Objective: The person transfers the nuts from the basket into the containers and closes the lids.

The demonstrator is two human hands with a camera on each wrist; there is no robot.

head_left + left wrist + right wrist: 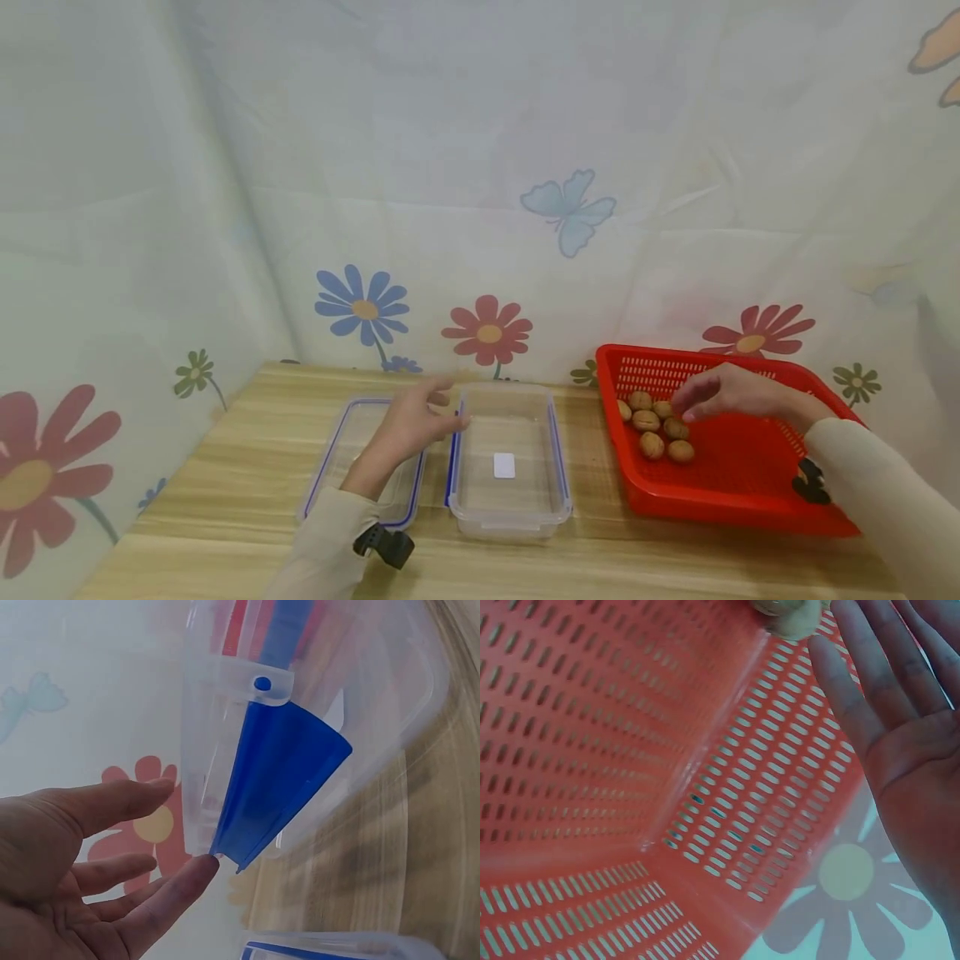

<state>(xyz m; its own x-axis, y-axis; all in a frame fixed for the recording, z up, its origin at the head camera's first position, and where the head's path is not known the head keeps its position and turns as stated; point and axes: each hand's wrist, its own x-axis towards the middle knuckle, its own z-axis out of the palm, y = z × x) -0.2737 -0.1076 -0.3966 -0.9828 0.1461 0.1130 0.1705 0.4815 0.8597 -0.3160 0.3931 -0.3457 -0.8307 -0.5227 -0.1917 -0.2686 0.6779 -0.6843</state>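
Held the right grip open-fingered beside seven visible walnuts.
Found the walnuts bunched in the left part of one red basket, near the back edge of the table, just left of the right grip; could not tell about contact. Held the left grip unclosed, fingers parted, beside one clear container. Counted one blue-edged lid, nearest the table's left edge.

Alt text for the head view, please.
A person's right hand hovers beside walnuts in a red plastic basket; the left hand is near the left rim of an open clear plastic container. A clear lid lies left of it on a table, before a floral sheet.
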